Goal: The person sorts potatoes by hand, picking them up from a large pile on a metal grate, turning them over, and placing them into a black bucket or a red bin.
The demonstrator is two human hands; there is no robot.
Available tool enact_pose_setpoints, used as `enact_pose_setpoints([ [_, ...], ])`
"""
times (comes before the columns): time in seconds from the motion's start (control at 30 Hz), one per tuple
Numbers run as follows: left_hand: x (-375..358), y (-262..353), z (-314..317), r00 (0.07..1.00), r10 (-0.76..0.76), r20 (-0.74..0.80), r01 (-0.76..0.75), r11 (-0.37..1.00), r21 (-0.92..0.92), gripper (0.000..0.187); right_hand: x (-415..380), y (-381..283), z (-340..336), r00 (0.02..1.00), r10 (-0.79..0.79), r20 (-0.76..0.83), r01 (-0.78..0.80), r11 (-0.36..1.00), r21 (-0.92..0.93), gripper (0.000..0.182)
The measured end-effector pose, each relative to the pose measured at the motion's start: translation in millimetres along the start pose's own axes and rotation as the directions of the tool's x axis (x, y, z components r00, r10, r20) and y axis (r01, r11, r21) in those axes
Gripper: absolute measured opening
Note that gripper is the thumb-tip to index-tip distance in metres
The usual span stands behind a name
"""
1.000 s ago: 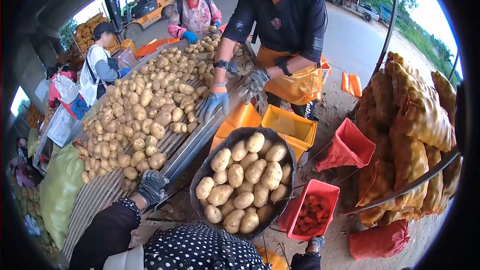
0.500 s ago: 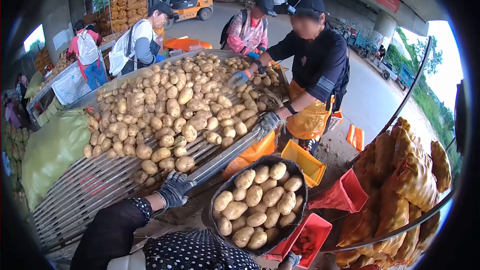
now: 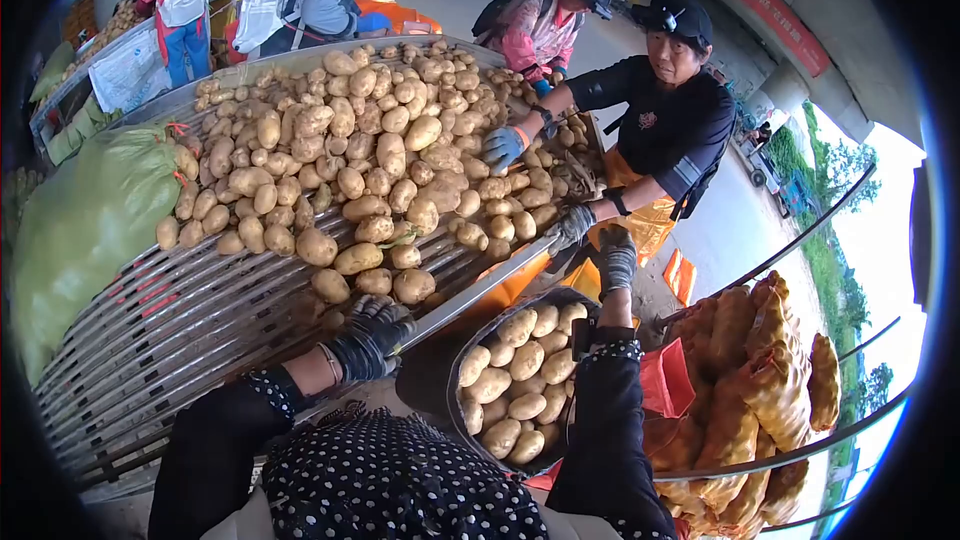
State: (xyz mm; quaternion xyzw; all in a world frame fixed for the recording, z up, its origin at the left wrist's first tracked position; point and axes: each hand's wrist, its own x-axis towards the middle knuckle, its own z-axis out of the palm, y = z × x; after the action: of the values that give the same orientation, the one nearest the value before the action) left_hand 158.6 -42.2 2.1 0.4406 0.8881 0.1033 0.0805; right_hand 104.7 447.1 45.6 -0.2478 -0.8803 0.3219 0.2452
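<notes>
My left hand [image 3: 370, 338], in a dark grey glove, rests on the metal edge rail of the slatted sorting table [image 3: 190, 315], its fingers loosely spread near the closest potatoes [image 3: 413, 286]. My right hand [image 3: 617, 262], gloved too, reaches forward past a black bucket [image 3: 430, 380], fingers stretched upward, with nothing visible in it. Large potatoes [image 3: 525, 365] fill that bucket, which stands between my arms against the table. Across the table's corner, a co-worker's blue-gloved hand [image 3: 506, 148] lies at the potato heap [image 3: 350, 140]; their grey-gloved hand [image 3: 574, 225] is on the rail, close to my right hand.
A bulging pale green sack [image 3: 90, 225] lies at the table's left side. Stacked mesh sacks of potatoes [image 3: 735, 410] stand on my right, behind a red scoop-like container [image 3: 667, 380]. Curved metal bars [image 3: 800, 235] cross there. Other people stand along the far side.
My right hand has risen from beside the lower red container to beyond the bucket. My left hand remains at the rail, its fingers shifted. The view has tilted downward and turned.
</notes>
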Motion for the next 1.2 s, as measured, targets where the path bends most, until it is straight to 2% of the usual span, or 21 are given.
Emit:
enact_pose_setpoints([
  [0.03,-15.1,-12.6,-10.9,0.999,-0.031,-0.009,0.031,0.999,-0.009,0.068,-15.0,-46.6,14.6,0.989,0.048,-0.139,-0.014,0.972,0.235,0.03],
  [0.07,-35.1,-27.8,-19.8,0.985,-0.091,-0.149,0.097,0.995,0.033,0.07,-25.2,-56.2,47.2,0.966,-0.223,-0.128,0.239,0.962,0.13,0.03],
  [0.1,-57.3,-42.5,-23.8,0.948,-0.148,-0.283,0.175,0.982,0.072,0.073,-52.1,-58.0,73.6,0.967,-0.256,0.007,0.252,0.955,0.153,0.031],
  [0.13,-79.7,-55.8,-24.6,0.938,-0.196,-0.287,0.223,0.973,0.066,0.073,-88.6,-84.2,92.7,0.948,-0.285,0.141,0.259,0.949,0.179,0.032],
  [0.17,-98.3,-68.9,-25.3,0.917,-0.318,-0.24,0.34,0.939,0.052,0.077,-117.2,-93.8,111.6,0.824,-0.483,0.298,0.489,0.87,0.058,0.04],
  [0.2,-108.8,-81.6,-25.1,0.886,-0.421,-0.196,0.437,0.898,0.044,0.082,-142.4,-86.8,133.1,0.747,-0.52,0.414,0.577,0.816,-0.016,0.048],
  [0.23,-114.4,-90.9,-19.4,0.883,-0.421,-0.209,0.44,0.897,0.049,0.082,-163.4,-90.3,149.1,0.701,-0.575,0.422,0.599,0.796,0.09,0.051],
  [0.3,-116.6,-99.2,3.1,0.903,-0.418,-0.097,0.411,0.907,-0.089,0.091,-192.3,-108.7,155.5,0.659,-0.568,0.494,0.719,0.668,-0.19,0.051],
  [0.37,-105.1,-106.1,23.0,0.921,-0.38,-0.082,0.375,0.925,-0.066,0.092,-191.5,-113.0,159.5,0.709,-0.497,0.499,0.659,0.72,-0.218,0.051],
  [0.43,-96.6,-110.7,33.5,0.938,-0.342,-0.049,0.341,0.939,-0.038,0.092,-188.7,-115.9,156.7,0.693,-0.433,0.577,0.62,0.766,-0.17,0.05],
  [0.57,-81.0,-131.8,33.9,0.974,-0.226,0.017,0.226,0.959,-0.171,0.087,-179.5,-134.8,149.2,0.639,-0.373,0.672,0.636,0.748,-0.189,0.06],
  [0.63,-79.6,-142.7,42.4,0.985,-0.133,-0.108,0.088,0.934,-0.345,0.077,-173.5,-138.1,150.9,0.624,-0.362,0.693,0.606,0.784,-0.136,0.063],
  [0.67,-67.7,-144.4,26.7,0.995,-0.067,-0.071,0.033,0.915,-0.403,0.066,-170.8,-135.9,152.3,0.621,-0.334,0.709,0.607,0.777,-0.166,0.063],
  [0.73,-67.9,-144.2,24.4,0.993,-0.1,-0.058,0.071,0.922,-0.38,0.061,-166.9,-135.0,161.1,0.615,-0.321,0.72,0.604,0.779,-0.17,0.064],
  [0.77,-59.6,-137.4,10.8,0.984,-0.162,0.073,0.178,0.896,-0.406,0.059,-169.6,-129.9,163.0,0.616,-0.326,0.717,0.597,0.787,-0.154,0.064],
  [0.83,-45.0,-144.9,16.7,0.986,-0.02,-0.167,-0.045,0.924,-0.38,0.058,-169.7,-127.3,168.3,0.661,-0.335,0.671,0.529,0.843,-0.1,0.065],
  [0.9,-16.1,-140.2,-10.6,0.983,0.007,-0.184,-0.083,0.911,-0.405,0.054,-169.9,-129.9,171.8,0.71,-0.379,0.594,0.539,0.835,-0.111,0.066],
  [0.93,-9.3,-141.7,-9.9,0.992,-0.113,-0.047,0.05,0.721,-0.691,0.052,-169.5,-126.9,173.7,0.711,-0.423,0.562,0.566,0.818,-0.102,0.066],
  [1.0,-2.6,-143.6,-4.5,0.973,-0.198,0.121,0.197,0.429,-0.882,0.05,-169.4,-127.5,176.2,0.713,-0.45,0.539,0.576,0.813,-0.083,0.063],
  [1.13,12.6,-148.4,13.7,0.973,-0.167,-0.163,0.045,0.82,-0.571,0.057,-167.4,-130.3,177.7,0.737,-0.461,0.495,0.551,0.833,-0.044,0.061],
  [1.2,31.4,-143.0,17.6,0.939,-0.147,-0.311,-0.005,0.899,-0.438,0.055,-166.9,-130.0,176.8,0.761,-0.438,0.478,0.526,0.849,-0.06,0.062],
])
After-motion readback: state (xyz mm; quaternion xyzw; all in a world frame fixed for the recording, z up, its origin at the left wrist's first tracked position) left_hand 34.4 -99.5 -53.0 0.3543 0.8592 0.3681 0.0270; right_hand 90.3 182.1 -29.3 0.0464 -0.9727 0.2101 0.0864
